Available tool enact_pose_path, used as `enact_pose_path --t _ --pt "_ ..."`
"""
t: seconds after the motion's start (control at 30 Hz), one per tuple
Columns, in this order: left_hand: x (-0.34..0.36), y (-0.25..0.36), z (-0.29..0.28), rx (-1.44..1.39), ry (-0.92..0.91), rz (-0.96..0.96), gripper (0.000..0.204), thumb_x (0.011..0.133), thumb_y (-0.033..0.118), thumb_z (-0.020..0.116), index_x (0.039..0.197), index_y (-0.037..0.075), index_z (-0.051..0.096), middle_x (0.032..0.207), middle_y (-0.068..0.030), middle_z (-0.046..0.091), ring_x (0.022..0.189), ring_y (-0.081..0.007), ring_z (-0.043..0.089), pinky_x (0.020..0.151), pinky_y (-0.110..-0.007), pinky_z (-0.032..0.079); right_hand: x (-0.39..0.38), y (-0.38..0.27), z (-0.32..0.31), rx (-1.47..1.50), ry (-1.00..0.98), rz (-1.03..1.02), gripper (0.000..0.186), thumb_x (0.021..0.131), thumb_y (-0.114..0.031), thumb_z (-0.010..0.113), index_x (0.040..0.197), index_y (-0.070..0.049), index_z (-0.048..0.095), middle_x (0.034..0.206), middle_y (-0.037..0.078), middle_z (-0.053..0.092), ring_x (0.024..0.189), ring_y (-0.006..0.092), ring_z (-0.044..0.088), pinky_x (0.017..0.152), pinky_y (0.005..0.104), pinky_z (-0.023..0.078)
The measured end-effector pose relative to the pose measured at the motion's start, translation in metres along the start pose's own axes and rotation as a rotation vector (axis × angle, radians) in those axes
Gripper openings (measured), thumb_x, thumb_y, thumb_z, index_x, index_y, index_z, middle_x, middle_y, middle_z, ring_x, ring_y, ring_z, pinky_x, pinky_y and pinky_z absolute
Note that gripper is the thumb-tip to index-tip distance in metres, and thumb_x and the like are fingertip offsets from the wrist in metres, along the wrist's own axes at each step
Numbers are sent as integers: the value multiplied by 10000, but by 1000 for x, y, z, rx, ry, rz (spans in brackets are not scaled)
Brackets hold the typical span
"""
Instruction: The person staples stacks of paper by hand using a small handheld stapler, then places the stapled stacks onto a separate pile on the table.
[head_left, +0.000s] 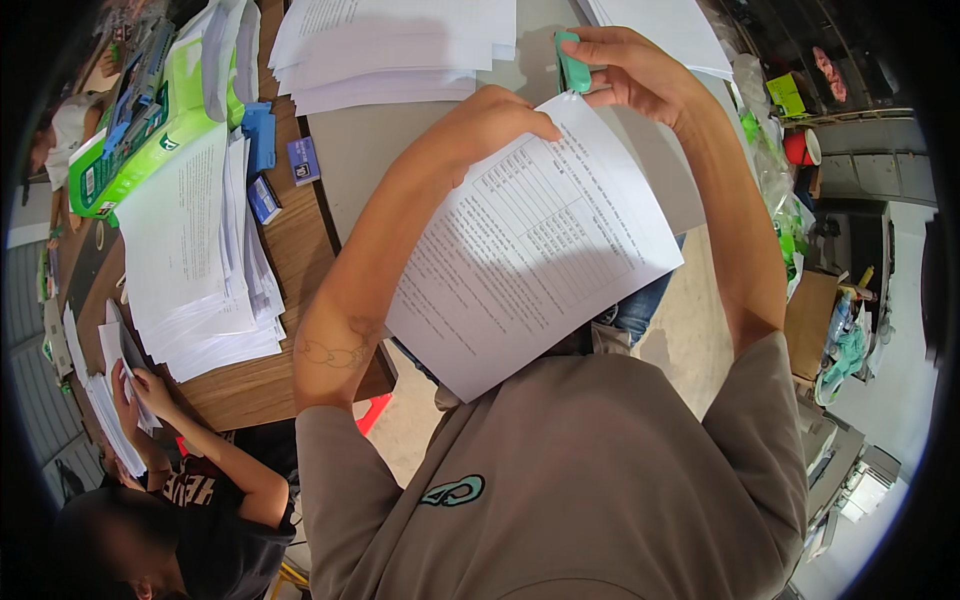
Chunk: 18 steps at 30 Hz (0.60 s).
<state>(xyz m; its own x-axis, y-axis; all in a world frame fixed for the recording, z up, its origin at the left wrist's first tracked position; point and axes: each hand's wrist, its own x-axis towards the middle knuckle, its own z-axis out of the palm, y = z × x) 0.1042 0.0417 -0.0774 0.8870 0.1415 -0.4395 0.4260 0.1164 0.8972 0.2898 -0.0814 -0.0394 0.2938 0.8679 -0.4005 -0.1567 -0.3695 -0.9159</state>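
My left hand [500, 122] grips the top edge of a printed sheet or thin set of sheets [530, 250], thumb on the upper face. The paper, with text and tables on it, slants across the grey table's near edge down toward my shirt. In my right hand [645, 78] is a small mint-green stapler [572, 65], held between thumb and fingers. Its lower end meets the top corner of the paper, close to my left thumb. Whether a staple is in the corner is too small to tell.
Paper stacks lie at the grey table's far side [390, 60] and on the wooden table [190, 270] to the left. Small blue boxes [303, 162] sit near a green-and-white paper package [165, 125]. A co-worker's hands [140, 400] handle papers at lower left. Plastic bags [765, 170] line the right.
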Motion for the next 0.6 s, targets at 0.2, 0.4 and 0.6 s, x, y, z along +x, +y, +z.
enact_pose_path --t 0.2,0.4,0.6 --pt "-2 2 2 2 -2 -8 360 775 223 703 955 -89 706 901 -189 701 797 -248 687 702 -333 526 1 3 -1 -19 23 -9 395 897 -287 727 1098 34 616 891 71 631 778 164 683 760 297 612" --pt "-2 3 2 -10 -7 -7 348 779 219 704 954 -81 709 897 -189 701 782 -244 687 692 -329 527 3 4 -1 -16 16 -2 420 893 -295 731 1116 40 609 886 68 631 779 160 682 761 296 612" --pt "-2 2 2 4 -6 3 344 778 221 703 947 -78 712 896 -190 701 780 -243 685 694 -326 523 1 3 0 -18 6 -16 416 896 -285 727 1125 41 607 890 63 630 787 156 681 763 295 612"
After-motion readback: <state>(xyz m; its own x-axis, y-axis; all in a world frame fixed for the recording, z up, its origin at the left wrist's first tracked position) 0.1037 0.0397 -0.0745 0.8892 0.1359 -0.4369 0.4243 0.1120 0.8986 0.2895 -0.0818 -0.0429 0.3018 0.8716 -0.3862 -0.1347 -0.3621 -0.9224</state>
